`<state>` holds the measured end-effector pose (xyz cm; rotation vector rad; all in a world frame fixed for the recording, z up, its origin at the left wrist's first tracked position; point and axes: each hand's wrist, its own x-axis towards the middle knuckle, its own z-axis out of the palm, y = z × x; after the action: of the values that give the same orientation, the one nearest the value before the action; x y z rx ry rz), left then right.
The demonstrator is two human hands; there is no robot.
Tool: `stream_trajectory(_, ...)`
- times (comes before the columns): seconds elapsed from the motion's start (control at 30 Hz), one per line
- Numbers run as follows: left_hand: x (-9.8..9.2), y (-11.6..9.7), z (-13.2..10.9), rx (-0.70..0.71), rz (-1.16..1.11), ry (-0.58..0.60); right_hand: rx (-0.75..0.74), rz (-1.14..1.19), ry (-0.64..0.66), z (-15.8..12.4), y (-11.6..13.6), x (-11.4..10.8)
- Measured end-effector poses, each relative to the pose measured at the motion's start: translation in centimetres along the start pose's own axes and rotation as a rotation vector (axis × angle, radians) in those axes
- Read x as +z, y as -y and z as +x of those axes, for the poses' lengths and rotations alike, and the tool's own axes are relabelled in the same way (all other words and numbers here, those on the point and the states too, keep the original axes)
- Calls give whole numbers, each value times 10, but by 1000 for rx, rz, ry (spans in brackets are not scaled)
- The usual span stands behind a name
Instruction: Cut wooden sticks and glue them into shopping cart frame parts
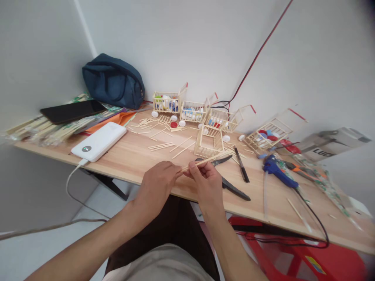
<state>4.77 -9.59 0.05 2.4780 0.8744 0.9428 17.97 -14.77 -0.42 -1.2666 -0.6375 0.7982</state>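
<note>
My left hand (pixel 159 180) and my right hand (pixel 206 181) meet over the near edge of the wooden table (pixel 140 156). Both pinch the same bundle of thin wooden sticks (pixel 205 160), which points right and away from me. The left fingers close on its near end, the right fingers grip it a little further along. Black scissors (pixel 231 185) lie just right of my right hand. A small open frame of sticks (pixel 208 142) stands right behind my hands.
Small stick carts (pixel 168 102) holding bottle caps line the wall, with loose sticks (pixel 164 145) before them. A white power bank (pixel 99 141), a phone (pixel 72 110) and a blue bag (pixel 114 81) lie left. A blue glue gun (pixel 277 169) and a black pen (pixel 241 164) lie right.
</note>
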Motion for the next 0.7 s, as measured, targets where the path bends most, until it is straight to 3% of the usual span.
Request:
stream_trajectory(0.1, 3, 7, -2, 20, 58, 17, 56, 27, -13, 2, -8, 2)
stream_trajectory(0.2, 5, 16, -5, 10, 110, 56, 178, 15, 73, 3, -8, -2)
stream_trajectory(0.37, 5, 25, -9, -7, 191, 144, 315, -178, 245, -2, 16, -34)
stream_trajectory(0.43, 6, 25, -10, -3, 232, 171, 235, -387, 253, 1, 31, -59)
stream_trajectory(0.5, 7, 24, -10, -5, 259, 184, 66, -575, 171, 10, 45, -89)
stream_trajectory(0.6, 8, 23, -8, -18, 285, 196, -126, -825, -18, 39, 58, -134)
stream_trajectory(0.7, 9, 22, -6, 0, 330, 190, -208, -1173, -86, 73, 61, -164)
